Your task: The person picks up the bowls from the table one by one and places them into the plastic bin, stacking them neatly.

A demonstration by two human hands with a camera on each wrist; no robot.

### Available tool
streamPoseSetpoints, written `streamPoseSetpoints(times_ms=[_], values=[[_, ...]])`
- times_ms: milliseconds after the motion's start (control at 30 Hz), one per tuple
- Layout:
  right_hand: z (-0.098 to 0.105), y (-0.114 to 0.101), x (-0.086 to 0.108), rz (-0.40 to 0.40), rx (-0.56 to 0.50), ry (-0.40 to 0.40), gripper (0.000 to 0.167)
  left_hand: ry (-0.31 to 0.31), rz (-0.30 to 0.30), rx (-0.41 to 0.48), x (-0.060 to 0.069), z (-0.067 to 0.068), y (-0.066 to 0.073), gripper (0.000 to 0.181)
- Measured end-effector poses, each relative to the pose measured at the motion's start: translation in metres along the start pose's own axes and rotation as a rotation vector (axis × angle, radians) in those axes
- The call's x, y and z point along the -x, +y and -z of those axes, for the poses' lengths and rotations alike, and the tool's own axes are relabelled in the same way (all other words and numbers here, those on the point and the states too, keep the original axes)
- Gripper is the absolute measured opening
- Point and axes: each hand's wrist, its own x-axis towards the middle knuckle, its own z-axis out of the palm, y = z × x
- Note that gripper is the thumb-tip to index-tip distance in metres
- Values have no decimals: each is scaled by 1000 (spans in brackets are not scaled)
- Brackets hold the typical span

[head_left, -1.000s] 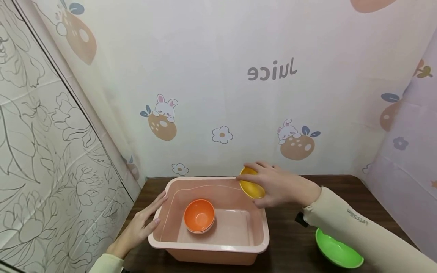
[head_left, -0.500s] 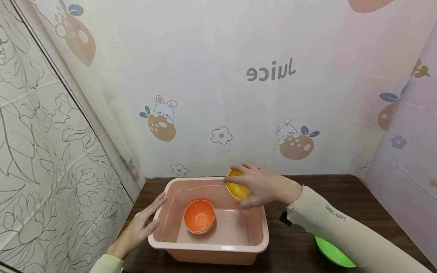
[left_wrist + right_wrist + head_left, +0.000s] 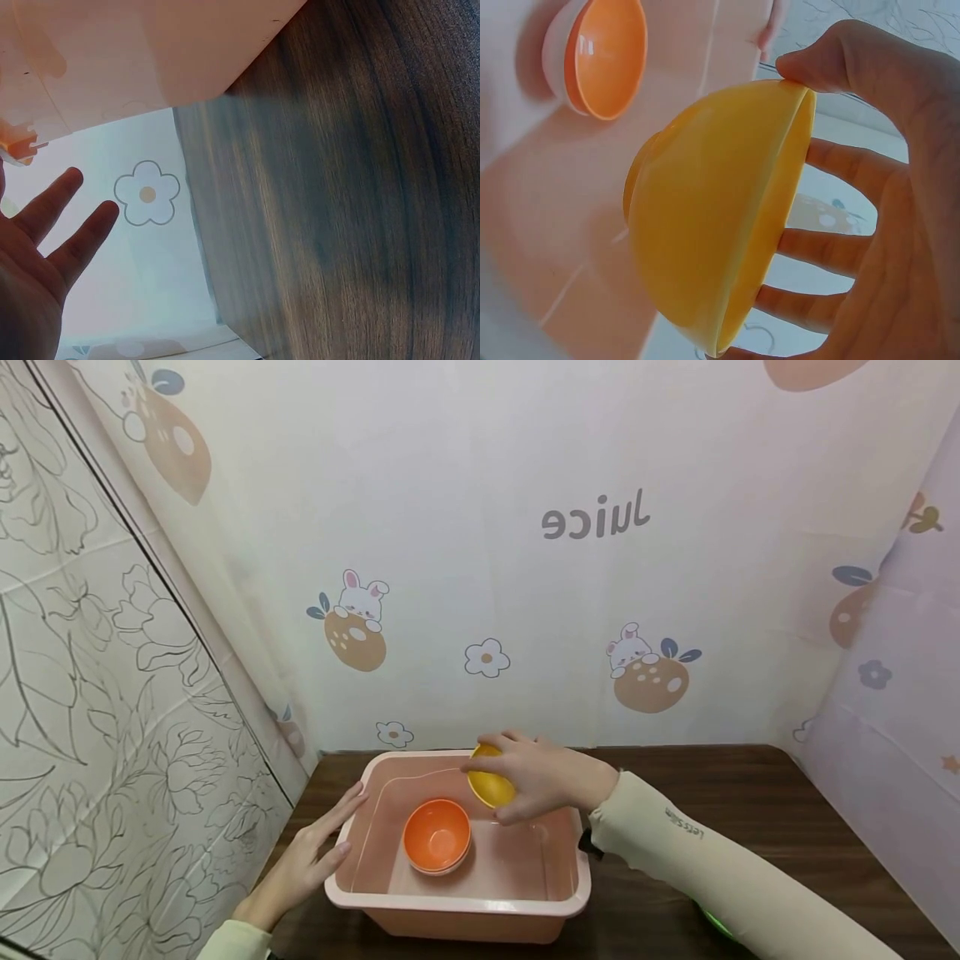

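My right hand [image 3: 543, 774] grips a yellow bowl [image 3: 491, 785] by its rim above the right part of a pink plastic basin [image 3: 450, 906]. In the right wrist view the yellow bowl [image 3: 705, 202] is tilted on its side, with the thumb and fingers at its edge. An orange bowl [image 3: 437, 835] sits on the basin floor, left of the yellow one. It is nested in a paler bowl [image 3: 559, 52], seen in the right wrist view. My left hand [image 3: 303, 856] rests with straight fingers at the basin's left rim.
A green bowl [image 3: 720, 922] lies on the dark wooden table [image 3: 720, 802] at the right, mostly hidden behind the right sleeve [image 3: 712, 852]. Behind the table hangs a printed curtain [image 3: 555, 610], and a flower-patterned panel [image 3: 112, 735] stands at the left.
My right hand has carried the yellow bowl left, from the basin's right rim to further over its inside. The right sleeve now covers more of the green bowl. The left hand has stayed put.
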Motion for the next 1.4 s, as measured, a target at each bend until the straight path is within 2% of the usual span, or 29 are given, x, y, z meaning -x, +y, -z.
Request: streamPoseSetpoints(times_ms=[433, 767, 967, 1167, 1400], values=[[-14, -12, -16, 12, 29, -39, 67, 5, -4, 3, 0, 0, 1, 65], [-23, -16, -28, 112, -22, -39, 66, -3, 22, -16, 0, 0, 3, 64], [-31, -21, -37, 124, -23, -39, 63, -9, 26, -17, 0, 0, 1, 65], [-40, -31, -48, 124, -4, -74, 60, -16, 40, -27, -1, 2, 2, 66], [-55, -35, -59, 149, 19, -103, 65, -10, 33, -31, -1, 1, 2, 66]])
